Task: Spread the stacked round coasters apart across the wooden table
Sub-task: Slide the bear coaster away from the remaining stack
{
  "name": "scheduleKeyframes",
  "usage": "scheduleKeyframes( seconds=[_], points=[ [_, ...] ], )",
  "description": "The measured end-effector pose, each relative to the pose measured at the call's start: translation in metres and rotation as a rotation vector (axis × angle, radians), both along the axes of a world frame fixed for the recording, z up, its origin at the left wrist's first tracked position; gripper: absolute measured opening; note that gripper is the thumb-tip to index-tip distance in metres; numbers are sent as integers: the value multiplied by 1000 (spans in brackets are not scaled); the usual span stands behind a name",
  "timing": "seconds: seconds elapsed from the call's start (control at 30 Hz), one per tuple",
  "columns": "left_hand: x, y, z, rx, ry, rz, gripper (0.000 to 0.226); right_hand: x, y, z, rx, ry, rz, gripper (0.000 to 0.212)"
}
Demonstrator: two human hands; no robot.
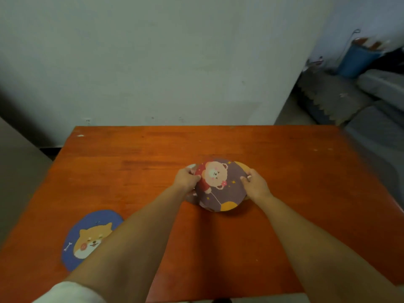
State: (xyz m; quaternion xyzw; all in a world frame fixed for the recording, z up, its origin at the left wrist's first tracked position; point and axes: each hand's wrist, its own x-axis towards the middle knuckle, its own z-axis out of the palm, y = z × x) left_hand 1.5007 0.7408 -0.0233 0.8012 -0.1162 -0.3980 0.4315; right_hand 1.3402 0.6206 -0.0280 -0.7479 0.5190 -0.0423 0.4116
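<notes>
Now bear coaster (223,189) pinched between left fingers (195,176), right fingers (243,179).

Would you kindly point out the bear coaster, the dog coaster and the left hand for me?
bear coaster (220,186): head view, on its purple middle below the bear.
dog coaster (87,239): head view, on the dog's face.
left hand (187,178): head view, on the back of the hand.

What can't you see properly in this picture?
Head view only:
- How many coasters sit under the bear coaster: it covers the stack, only slivers peek out.
- Part of the dog coaster: the left forearm crosses it.
- Fingertips of the left hand and right hand: tucked under the coaster's edge.
- Things in the blue bucket: blurred.
</notes>
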Motion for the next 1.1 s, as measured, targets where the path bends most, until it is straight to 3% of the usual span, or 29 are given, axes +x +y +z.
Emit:
scheduleKeyframes(
  seconds=[0.37,0.5,0.7,0.9,1.0,1.1],
  points=[
    [-158,-63,-17,42,91,-100,26,-175,-50,-8,30,34,-65,31],
    [-226,-87,-42,81,107,-28,36,-233,-75,-18,71,89,0,30],
    [-270,-104,-64,175,-61,11,32,-266,-98,-39,63,100,65,28],
    [-270,-107,-77,319,-318,-129,12,-259,-105,-67,40,160,160,19],
    [-273,-105,-83,405,-499,-240,23,-257,-107,-74,-25,227,196,23],
    [-273,-105,-84,393,-555,-237,31,-256,-111,-67,-132,318,231,39]
  ],
)
